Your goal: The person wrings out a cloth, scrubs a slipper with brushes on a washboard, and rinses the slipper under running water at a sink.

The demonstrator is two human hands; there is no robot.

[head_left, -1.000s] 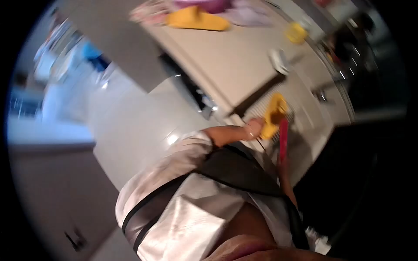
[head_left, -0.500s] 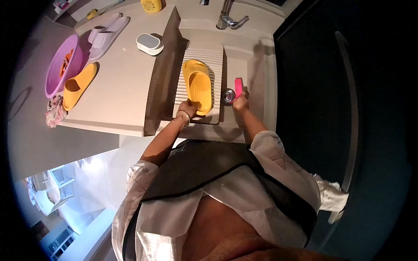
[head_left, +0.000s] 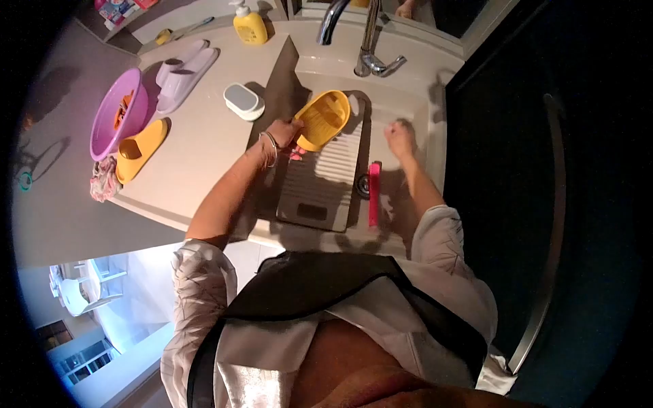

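Note:
My left hand [head_left: 282, 134] is closed on the edge of a yellow slipper [head_left: 324, 117], which tilts above the upper part of the ribbed washboard [head_left: 316, 183]. Just below that hand, small pink shapes [head_left: 297, 153] show; what they are I cannot make out. My right hand [head_left: 401, 139] is over the right side of the sink [head_left: 439, 146], blurred, and its fingers are hard to make out. No object shows in it. A pink long-handled brush [head_left: 374, 196] lies in the sink beside the metal drain [head_left: 364, 185].
A chrome faucet [head_left: 367, 47] stands behind the sink. On the left counter are a white soap box [head_left: 243, 102], a yellow pump bottle [head_left: 250, 27], lilac slippers [head_left: 187, 78], another yellow slipper [head_left: 141, 149], a purple basin [head_left: 119, 115] and a crumpled cloth [head_left: 104, 180].
My left hand has lifted and turned the yellow slipper, moving it up the washboard. My right hand has let go of the pink brush and moved toward the faucet. The view has shifted.

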